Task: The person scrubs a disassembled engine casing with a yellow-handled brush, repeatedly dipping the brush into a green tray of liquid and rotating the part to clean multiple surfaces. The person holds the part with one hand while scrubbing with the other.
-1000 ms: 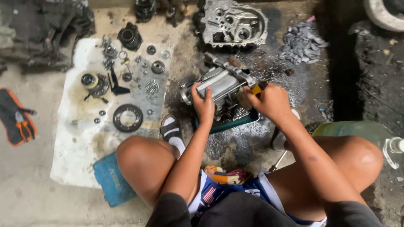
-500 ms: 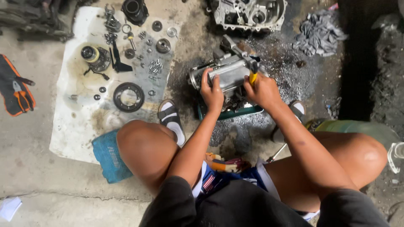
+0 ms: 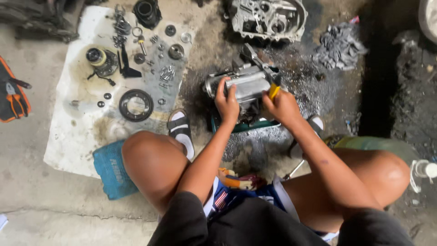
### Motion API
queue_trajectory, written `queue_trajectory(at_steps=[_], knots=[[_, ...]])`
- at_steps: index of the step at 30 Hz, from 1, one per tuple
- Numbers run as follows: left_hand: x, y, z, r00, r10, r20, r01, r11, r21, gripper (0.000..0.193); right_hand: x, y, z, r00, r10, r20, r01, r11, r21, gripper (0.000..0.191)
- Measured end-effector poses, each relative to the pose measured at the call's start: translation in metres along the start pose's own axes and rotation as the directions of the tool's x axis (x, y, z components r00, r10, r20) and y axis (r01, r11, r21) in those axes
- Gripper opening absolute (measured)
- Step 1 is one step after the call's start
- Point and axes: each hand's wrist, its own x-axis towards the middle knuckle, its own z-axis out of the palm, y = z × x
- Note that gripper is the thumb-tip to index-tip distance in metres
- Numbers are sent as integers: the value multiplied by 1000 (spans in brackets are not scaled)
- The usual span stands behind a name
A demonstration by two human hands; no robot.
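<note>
The person squatted over a silver engine part [image 3: 243,86] that sat in the upper middle of the frame, on the oily floor above a dark green tray [image 3: 248,125]. The left hand [image 3: 226,104] lay clasped over the near left end of the part, fingers curled onto its rounded housing. The right hand [image 3: 282,105] was closed around a yellow-handled tool [image 3: 273,91] pressed against the part's right side; the tool's tip was hidden, so its kind could not be told.

Compared with a second before, both hands kept their places on the part, and the yellow handle stayed at the same spot. The view itself had dipped closer and shifted, so the grey crankcase half [image 3: 268,18] now touched the top edge. That steadiness suggested the work on the part's right side was ongoing rather than finished.

At upper left, a stained white cloth [image 3: 73,132] carried a black ring gear [image 3: 135,105], small washers and a cluster of bolts [image 3: 166,73]. A blue rag [image 3: 111,169] lay beside the left knee.
</note>
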Motion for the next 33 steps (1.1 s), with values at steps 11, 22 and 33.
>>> queue_trajectory(at_steps=[11,22,33], knots=[[1,-16,-13,995,95,32,-94,995,-33,32,-14,-11,11,986,-149,77,158,980,-123,29],[11,-8,-20,996,94,10,-93,994,-55,28,-3,-32,8,990,-135,39,139,981,-135,36],[24,-10,-27,987,153,-57,-157,986,-57,29,1,-40,16,985,-172,-4,171,979,-110,33]])
